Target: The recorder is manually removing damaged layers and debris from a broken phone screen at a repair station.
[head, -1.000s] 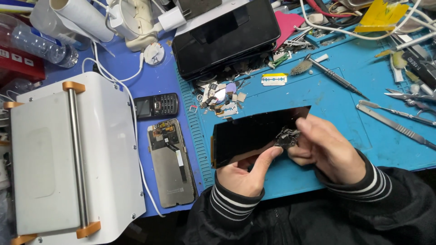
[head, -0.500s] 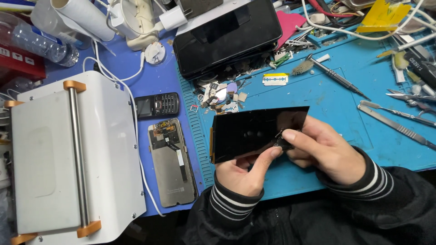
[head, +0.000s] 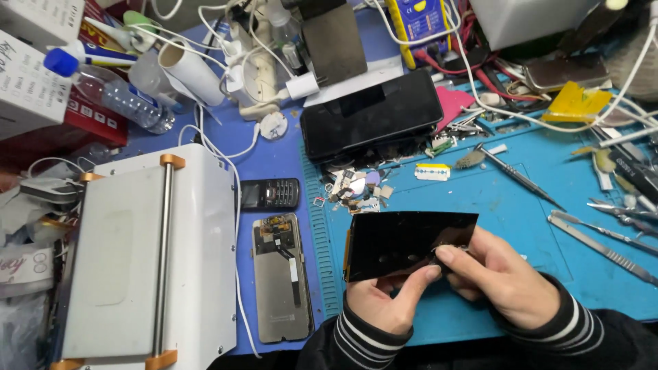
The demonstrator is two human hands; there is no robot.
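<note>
Well, the white machine [head: 147, 264] fills the left of the bench, and the blue mat [head: 507, 212] lies to the right. Above the mat's near edge both hands hold a black glass panel [head: 404, 243]. The left hand [head: 384, 305] grips its lower edge, thumb on the face. The right hand [head: 504, 284] pinches the flex [head: 452, 252] at its right corner. A hard tug might tear that flex, or thumb pressure could crack the glass. Loose scraps [head: 356, 188] lie just beyond, where a dropped panel might get scratched.

glossy black screen panel [head: 404, 243] mid-mat, white boxes [head: 31, 75] far left
</note>
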